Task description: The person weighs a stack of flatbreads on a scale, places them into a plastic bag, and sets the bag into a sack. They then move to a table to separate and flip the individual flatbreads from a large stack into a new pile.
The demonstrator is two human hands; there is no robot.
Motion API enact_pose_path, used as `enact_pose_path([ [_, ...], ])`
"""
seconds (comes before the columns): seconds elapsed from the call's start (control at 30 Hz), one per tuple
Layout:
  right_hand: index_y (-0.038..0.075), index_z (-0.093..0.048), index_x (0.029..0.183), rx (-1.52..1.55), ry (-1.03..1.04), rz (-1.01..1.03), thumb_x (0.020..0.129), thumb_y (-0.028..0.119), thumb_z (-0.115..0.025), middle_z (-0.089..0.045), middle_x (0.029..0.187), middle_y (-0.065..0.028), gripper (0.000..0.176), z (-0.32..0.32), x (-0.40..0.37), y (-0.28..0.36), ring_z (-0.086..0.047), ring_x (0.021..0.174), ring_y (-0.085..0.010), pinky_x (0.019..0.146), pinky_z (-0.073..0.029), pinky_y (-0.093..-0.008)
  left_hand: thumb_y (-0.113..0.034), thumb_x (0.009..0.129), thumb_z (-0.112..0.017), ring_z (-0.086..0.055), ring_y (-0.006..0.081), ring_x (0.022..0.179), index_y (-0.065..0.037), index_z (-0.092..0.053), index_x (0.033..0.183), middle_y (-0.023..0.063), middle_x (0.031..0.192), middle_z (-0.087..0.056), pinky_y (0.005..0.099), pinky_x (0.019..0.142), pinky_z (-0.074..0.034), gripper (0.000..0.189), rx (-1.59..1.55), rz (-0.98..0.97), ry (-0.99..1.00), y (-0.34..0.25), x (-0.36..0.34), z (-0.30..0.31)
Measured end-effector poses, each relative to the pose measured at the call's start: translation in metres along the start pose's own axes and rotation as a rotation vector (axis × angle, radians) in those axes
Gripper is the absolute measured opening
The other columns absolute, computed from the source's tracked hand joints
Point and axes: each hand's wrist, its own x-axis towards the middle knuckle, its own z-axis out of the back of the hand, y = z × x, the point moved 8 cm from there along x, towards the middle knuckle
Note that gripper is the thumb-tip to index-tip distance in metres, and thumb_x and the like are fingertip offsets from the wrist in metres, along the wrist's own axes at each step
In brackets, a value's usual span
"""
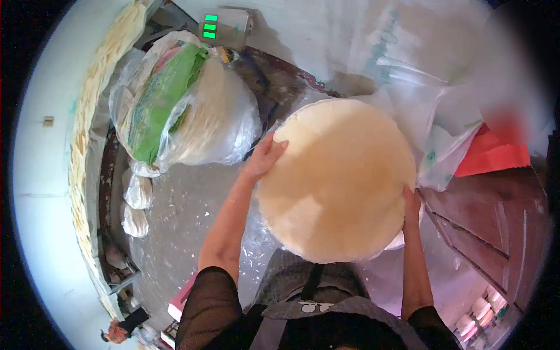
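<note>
Bright daylight, fisheye warp, dark vignetted corners, blurred right edge.

Sheer black short sleeves [209,304], grey apron [286,277], black strap [314,281]

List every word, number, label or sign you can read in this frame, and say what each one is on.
Nothing can be read for certain.
On the green lit display: three glowing rows, digits too blurred.
On the green sack inside a clear bag: print too small.
On the white plastic bag: a green mark, unreadable.
On the apron: a white mark, unreadable.
On the stack of round flatbreads: no text.
</note>
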Motion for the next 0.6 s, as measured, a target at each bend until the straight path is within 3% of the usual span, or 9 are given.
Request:
enact_pose_path([
  [0.17, 0.000, -0.041, 0.119, -0.014, 0.051, 0.034, 0.077, 0.035, -0.057, -0.052, 0.108, -0.0114, 0.057, 0.002, 0.008, -0.004, -0.052, 0.092, -0.0210, 0.077, -0.043, -0.0317, -0.026, 0.083, -0.056, -0.051, 0.0137, 0.096, -0.005, -0.033, 0.129, 0.0061, 0.109, -0.054, 0.0287, 0.083, -0.041, 0.055, 0.039, -0.007, -0.060, 0.026, 0.006, 0.006],
  [0.23, 0.000, -0.042, 0.118, 0.030, 0.038, -0.008, 0.079, 0.035, -0.054, -0.051, 0.109, -0.0113, 0.054, 0.004, 0.011, -0.011, -0.052, 0.091, -0.0210, 0.077, -0.043, -0.0324, -0.030, 0.081, -0.059, -0.048, 0.0179, 0.103, -0.004, -0.030, 0.129, 0.0094, 0.113, -0.052, 0.0306, 0.089, -0.037, 0.062, 0.426, -0.082, -0.203, 0.018, 0.006, 0.014],
  [0.3, 0.000, -0.043, 0.118, -0.232, 0.038, 0.156, 0.079, 0.037, -0.053, -0.051, 0.107, -0.0114, 0.054, 0.023, 0.018, -0.002, -0.052, 0.091, -0.0206, 0.075, -0.044, -0.0343, -0.033, 0.079, -0.061, -0.046, 0.0213, 0.108, -0.002, -0.029, 0.129, 0.0118, 0.116, -0.050, 0.0323, 0.093, -0.034, 0.067, 0.696, -0.159, -0.392, -0.005, -0.009, 0.025],
  [0.33, 0.001, -0.042, 0.120, -0.329, -0.031, -0.073, 0.080, 0.039, -0.053, -0.051, 0.108, -0.0116, 0.057, 0.048, 0.023, -0.009, -0.051, 0.091, -0.0209, 0.074, -0.044, -0.0353, -0.035, 0.077, -0.062, -0.045, 0.0226, 0.110, -0.001, -0.029, 0.129, 0.0127, 0.117, -0.050, 0.0331, 0.095, -0.032, 0.070, 0.773, -0.204, -0.496, -0.023, -0.024, 0.028],
  [0.37, 0.011, -0.048, 0.116, -0.388, -0.011, -0.071, 0.080, 0.046, -0.049, -0.055, 0.104, -0.0054, 0.051, 0.057, 0.022, 0.006, -0.050, 0.097, -0.0189, 0.081, -0.039, -0.0352, -0.037, 0.076, -0.063, -0.044, 0.0239, 0.111, 0.000, -0.029, 0.128, 0.0135, 0.118, -0.049, 0.0339, 0.097, -0.031, 0.073, 0.850, -0.247, -0.596, -0.034, -0.041, 0.031],
  [0.43, 0.010, -0.047, 0.117, -0.529, -0.018, 0.384, 0.081, 0.044, -0.049, -0.054, 0.108, -0.0068, 0.050, 0.094, 0.073, -0.007, -0.049, 0.101, -0.0200, 0.084, -0.038, -0.0355, -0.040, 0.066, -0.070, -0.043, 0.0262, 0.113, 0.001, -0.026, 0.129, 0.0174, 0.121, -0.045, 0.0374, 0.097, -0.031, 0.088, 0.680, -0.092, -0.565, 0.034, -0.051, 0.052],
  [0.47, 0.009, -0.046, 0.119, -0.443, 0.038, 0.362, 0.081, 0.042, -0.049, -0.052, 0.112, -0.0084, 0.050, 0.075, 0.061, 0.002, -0.048, 0.104, -0.0221, 0.087, -0.037, -0.0356, -0.042, 0.061, -0.074, -0.043, 0.0274, 0.114, 0.001, -0.024, 0.130, 0.0193, 0.123, -0.044, 0.0391, 0.097, -0.031, 0.096, 0.594, -0.019, -0.538, 0.064, -0.057, 0.055],
  [0.53, 0.008, -0.043, 0.122, -0.272, 0.142, 0.305, 0.083, 0.039, -0.049, -0.048, 0.119, -0.0117, 0.050, 0.029, 0.031, 0.029, -0.046, 0.108, -0.0263, 0.092, -0.035, -0.0358, -0.038, 0.063, -0.074, -0.035, 0.0242, 0.120, -0.001, -0.019, 0.132, 0.0196, 0.130, -0.033, 0.0371, 0.100, -0.027, 0.096, -0.165, 0.310, -0.127, 0.108, -0.066, 0.020],
  [0.6, 0.007, -0.039, 0.125, 0.263, 0.267, -0.254, 0.083, 0.038, -0.050, -0.043, 0.125, -0.0138, 0.054, -0.023, 0.011, 0.015, -0.043, 0.111, -0.0305, 0.095, -0.032, -0.0362, -0.033, 0.066, -0.072, -0.029, 0.0217, 0.124, -0.003, -0.009, 0.134, 0.0196, 0.134, -0.027, 0.0349, 0.102, -0.024, 0.097, -0.456, 0.446, 0.020, 0.104, -0.075, 0.000],
])
